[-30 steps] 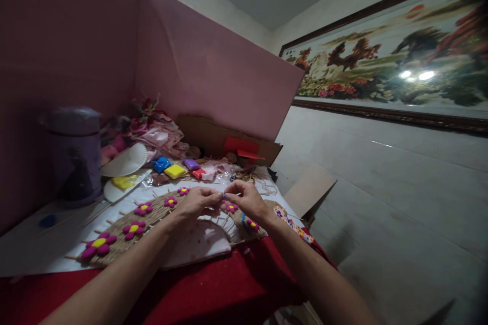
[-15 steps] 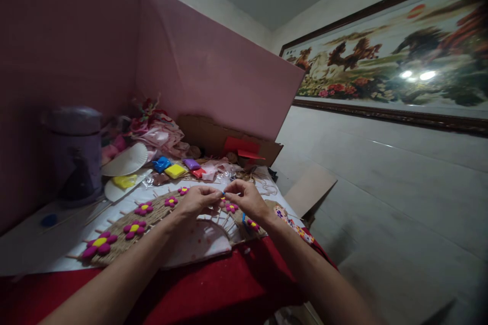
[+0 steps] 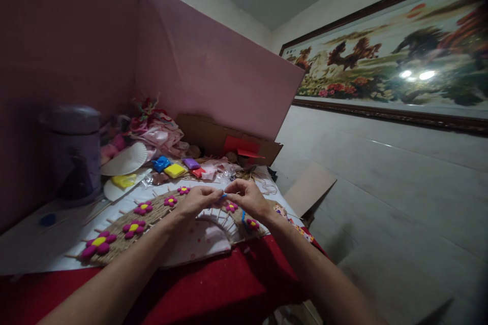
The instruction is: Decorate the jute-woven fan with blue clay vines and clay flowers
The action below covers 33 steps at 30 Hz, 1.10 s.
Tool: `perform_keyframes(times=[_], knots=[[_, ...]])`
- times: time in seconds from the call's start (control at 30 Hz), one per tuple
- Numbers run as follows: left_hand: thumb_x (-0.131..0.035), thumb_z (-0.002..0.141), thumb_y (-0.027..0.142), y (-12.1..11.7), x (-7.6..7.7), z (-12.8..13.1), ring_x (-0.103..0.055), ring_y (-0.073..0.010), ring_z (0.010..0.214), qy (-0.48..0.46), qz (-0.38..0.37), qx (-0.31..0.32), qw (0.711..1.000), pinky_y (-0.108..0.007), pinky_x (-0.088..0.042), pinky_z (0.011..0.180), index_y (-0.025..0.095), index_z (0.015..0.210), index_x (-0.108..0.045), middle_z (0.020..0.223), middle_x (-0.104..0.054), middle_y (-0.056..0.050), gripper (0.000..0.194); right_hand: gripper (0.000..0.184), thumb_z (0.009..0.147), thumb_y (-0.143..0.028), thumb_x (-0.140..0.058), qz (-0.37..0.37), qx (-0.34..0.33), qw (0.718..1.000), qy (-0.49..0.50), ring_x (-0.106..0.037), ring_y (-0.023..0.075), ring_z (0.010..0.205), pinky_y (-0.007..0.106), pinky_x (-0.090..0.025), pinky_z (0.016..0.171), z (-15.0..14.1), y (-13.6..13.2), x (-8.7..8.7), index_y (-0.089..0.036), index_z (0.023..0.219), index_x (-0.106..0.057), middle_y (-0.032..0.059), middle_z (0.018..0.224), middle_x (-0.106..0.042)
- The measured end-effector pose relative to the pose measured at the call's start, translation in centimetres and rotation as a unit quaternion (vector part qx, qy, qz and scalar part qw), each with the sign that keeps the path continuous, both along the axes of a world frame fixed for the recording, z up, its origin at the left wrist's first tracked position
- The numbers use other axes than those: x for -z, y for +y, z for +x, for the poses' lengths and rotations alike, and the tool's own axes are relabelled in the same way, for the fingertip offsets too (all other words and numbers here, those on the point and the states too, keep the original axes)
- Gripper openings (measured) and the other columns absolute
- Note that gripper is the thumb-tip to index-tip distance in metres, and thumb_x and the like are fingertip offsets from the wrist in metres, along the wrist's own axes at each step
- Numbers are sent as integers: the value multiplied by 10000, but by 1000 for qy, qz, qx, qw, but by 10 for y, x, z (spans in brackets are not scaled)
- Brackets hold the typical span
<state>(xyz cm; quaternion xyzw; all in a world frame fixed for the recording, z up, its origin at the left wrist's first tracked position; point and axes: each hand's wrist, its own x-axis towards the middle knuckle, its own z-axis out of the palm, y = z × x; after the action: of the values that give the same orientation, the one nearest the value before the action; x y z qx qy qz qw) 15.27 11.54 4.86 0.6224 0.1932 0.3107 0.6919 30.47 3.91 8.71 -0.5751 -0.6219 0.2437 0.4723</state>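
Between the fingertips of my two hands is a small piece of blue modelling clay (image 3: 224, 195), mostly covered by the fingers. My left hand (image 3: 200, 200) pinches it from the left, my right hand (image 3: 246, 198) from the right. Both are held over a fan-shaped piece wound with jute cord (image 3: 160, 216), with sticks poking out along its curved edge. Magenta clay flowers with yellow centres (image 3: 133, 229) dot the cord. A blue clay strip (image 3: 243, 217) lies on its right part, beside another flower (image 3: 252, 224).
Clay packets in blue (image 3: 161, 164), yellow (image 3: 175, 171) and purple (image 3: 191, 163) lie behind the fan. At the left stand a purple canister (image 3: 76, 162) and white paper plates (image 3: 127, 160). A blue clay lump (image 3: 48, 220) sits near the left edge. A cardboard piece (image 3: 309, 190) leans at the right.
The blue clay between my fingertips shows a little longer than before. My right fingers have shifted slightly against it; the fan and the things around it stay put.
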Motion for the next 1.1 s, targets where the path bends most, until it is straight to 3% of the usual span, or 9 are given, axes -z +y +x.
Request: perform_keyframes(times=[0.13, 0.3, 0.5, 0.7, 0.87, 0.97, 1.1], knots=[[-765, 604, 443, 1, 1, 0, -602, -143, 631, -13, -12, -4, 1000, -264, -423, 664, 117, 668, -688, 651, -690, -60, 341, 204, 736, -360, -634, -59, -18, 991, 115, -571, 120, 586, 250, -448, 576, -4, 0, -2, -160, 762, -601, -9, 661, -588], [-785, 579, 404, -2, -3, -1, -579, -121, 570, -43, -55, -6, 998, -262, -422, 629, 123, 653, -661, 602, -661, -32, 316, 329, 825, -476, -543, -156, -26, 956, 247, -570, 110, 549, 239, -460, 495, 0, -4, -5, -149, 843, -576, 15, 724, -577], [-811, 538, 376, -3, -4, -3, -598, -134, 591, -9, -76, 11, 997, -268, -437, 639, 114, 835, -698, 648, -693, -53, 412, 321, 799, -465, -603, -144, -4, 968, 203, -577, 111, 601, 219, -471, 499, 8, -10, -11, -147, 838, -596, 37, 776, -611], [-737, 636, 471, -6, -4, -4, -632, -162, 667, -4, -86, 51, 995, -292, -457, 676, 128, 756, -656, 746, -713, -85, 372, 403, 755, -544, -617, -119, -21, 980, 158, -562, 97, 594, 182, -420, 474, 0, -14, -18, -148, 825, -613, 31, 769, -613], [-750, 625, 448, -9, -6, -5, -543, -105, 496, 23, -48, 39, 998, -238, -381, 538, 126, 656, -629, 552, -635, -24, 346, 429, 755, -583, -586, -105, -35, 983, 144, -552, 96, 590, 195, -437, 473, -9, -14, -18, -158, 811, -594, 23, 785, -599], [-773, 601, 402, -8, -7, -5, -524, -99, 480, 0, -48, 36, 998, -238, -371, 531, 127, 626, -620, 522, -616, -13, 315, 375, 720, -511, -659, -113, -38, 984, 131, -565, 101, 614, 206, -461, 498, -7, -16, -17, -161, 835, -592, 21, 809, -602], [-798, 567, 356, -9, -11, -6, -564, -111, 533, -44, -92, 25, 994, -247, -404, 580, 120, 651, -617, 581, -642, -25, 308, 378, 575, -261, -778, -124, -45, 980, 151, -594, 108, 636, 235, -492, 559, -1, -20, -16, -161, 888, -592, 14, 846, -614]])
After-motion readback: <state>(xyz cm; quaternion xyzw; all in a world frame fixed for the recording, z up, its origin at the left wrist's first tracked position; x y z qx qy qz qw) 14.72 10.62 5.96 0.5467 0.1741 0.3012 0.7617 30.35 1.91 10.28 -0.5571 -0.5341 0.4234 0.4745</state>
